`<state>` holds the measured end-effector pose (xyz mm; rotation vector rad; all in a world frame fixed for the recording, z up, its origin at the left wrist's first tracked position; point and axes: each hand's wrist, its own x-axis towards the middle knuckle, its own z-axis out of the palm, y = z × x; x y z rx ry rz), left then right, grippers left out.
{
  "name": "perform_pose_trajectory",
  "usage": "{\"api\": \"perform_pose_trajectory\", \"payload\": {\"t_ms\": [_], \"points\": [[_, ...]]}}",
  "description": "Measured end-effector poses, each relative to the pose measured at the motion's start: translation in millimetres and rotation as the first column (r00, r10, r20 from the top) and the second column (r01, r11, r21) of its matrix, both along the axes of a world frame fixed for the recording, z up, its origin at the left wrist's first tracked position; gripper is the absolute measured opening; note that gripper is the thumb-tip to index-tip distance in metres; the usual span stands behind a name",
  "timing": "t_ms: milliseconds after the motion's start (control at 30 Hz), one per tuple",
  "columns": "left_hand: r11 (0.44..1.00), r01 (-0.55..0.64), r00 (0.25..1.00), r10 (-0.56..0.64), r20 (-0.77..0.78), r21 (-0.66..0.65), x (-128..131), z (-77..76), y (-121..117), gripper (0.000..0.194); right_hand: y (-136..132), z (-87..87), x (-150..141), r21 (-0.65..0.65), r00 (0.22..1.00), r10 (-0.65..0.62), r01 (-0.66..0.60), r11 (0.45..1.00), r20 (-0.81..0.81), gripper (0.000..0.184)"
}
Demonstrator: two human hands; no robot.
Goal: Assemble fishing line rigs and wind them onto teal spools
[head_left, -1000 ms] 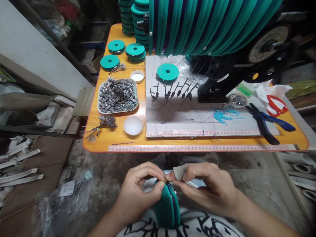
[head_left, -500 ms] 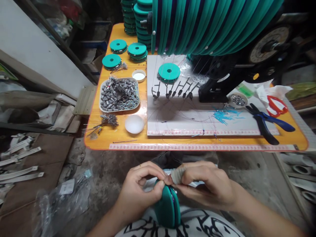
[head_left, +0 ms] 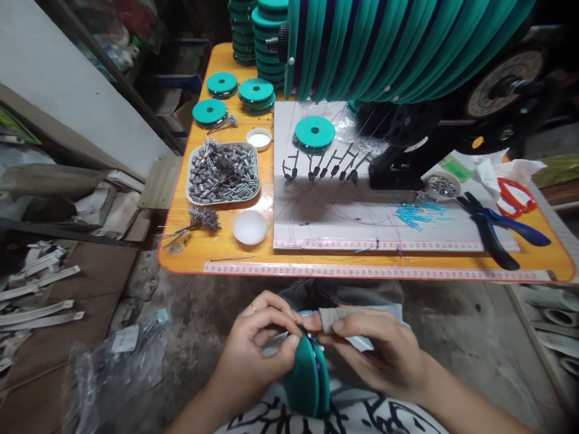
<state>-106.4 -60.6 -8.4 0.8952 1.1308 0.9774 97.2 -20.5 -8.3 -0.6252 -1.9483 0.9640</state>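
Note:
In my lap a green foam line spool stands on edge, with dark purple line in its groove and white-headed pins at its top rim. My left hand pinches the top of the spool between thumb and fingers. Close beside it, my right hand has its fingers drawn together at the rim, near the pins; whatever they pinch is too small to make out. A grey-beige wrap covers one of the right fingers. The spool's lower part rests against my patterned shirt.
Ahead is an orange table with a tray of grey sinkers, a white dome, blue-handled pliers and red-handled scissors. More green spools lie there, beneath a big rack of green discs. A measuring tape edges the table.
The view has shifted slightly, so the table sits a little further right. My right hand has eased slightly back from the left fingertips, showing more of the pins on the rim.

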Motion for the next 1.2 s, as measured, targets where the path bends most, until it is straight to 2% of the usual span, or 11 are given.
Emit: {"api": "perform_pose_trajectory", "payload": {"t_ms": [133, 400, 667, 767, 833, 900, 933, 1000, 1100, 1167, 1200], "points": [[0.998, 0.053, 0.998, -0.052, -0.027, 0.037, 0, 2.8, 2, 0.015, -2, 4.9, -2, -0.017, 1.0, 0.004, -0.004, 1.0, -0.029, 0.039], [0.997, 0.074, 0.997, -0.074, 0.02, -0.01, -3, 0.9, -1, 0.011, -11, 9.6, -2, -0.032, 0.991, -0.115, 0.117, 0.993, 0.067, 0.028], [0.994, 0.091, 0.992, -0.086, 0.095, -0.059, -3, -0.1, -5, 0.01, -11, 13.2, -1, -0.084, 0.986, -0.069, 0.082, 0.993, 0.149, 0.021], [0.994, 0.054, 0.993, -0.043, 0.111, -0.098, -6, 1.3, -6, 0.005, -11, 12.3, -1, -0.101, 0.989, -0.064, 0.078, 0.992, 0.136, 0.023], [0.986, 0.093, 0.988, -0.075, 0.136, -0.136, -7, 1.7, -5, 0.041, -12, 9.3, 0, -0.066, 0.986, -0.083, 0.093, 0.993, 0.144, 0.031], [0.961, 0.233, 0.968, -0.213, 0.133, -0.152, -7, 1.0, -2, 0.077, -12, 5.0, 3, 0.002, 0.982, -0.093, 0.094, 0.996, 0.163, 0.039], [0.938, 0.312, 0.948, -0.297, 0.113, -0.15, -7, 0.7, 0, 0.084, -13, 2.7, 4, 0.035, 0.978, -0.104, 0.1, 0.994, 0.178, 0.042], [0.907, 0.401, 0.915, -0.402, 0.024, -0.125, -10, 2.3, 3, 0.079, -11, -1.1, 8, 0.071, 0.969, -0.148, 0.136, 0.988, 0.198, 0.046], [0.928, 0.367, 0.921, -0.372, -0.112, -0.063, -30, 18.9, 15, 0.081, -4, -3.0, 9, 0.021, 0.961, -0.261, 0.26, 0.965, 0.087, 0.051], [0.97, 0.242, 0.946, -0.235, -0.222, 0.005, -55, 40.8, 33, 0.081, 3, -3.4, 6, -0.038, 0.948, -0.312, 0.311, 0.95, -0.067, 0.053], [0.978, 0.163, 0.944, -0.117, -0.307, 0.131, -69, 53.2, 48, 0.08, 6, -4.4, 4, -0.065, 0.93, -0.343, 0.338, 0.939, -0.13, 0.053]]}}
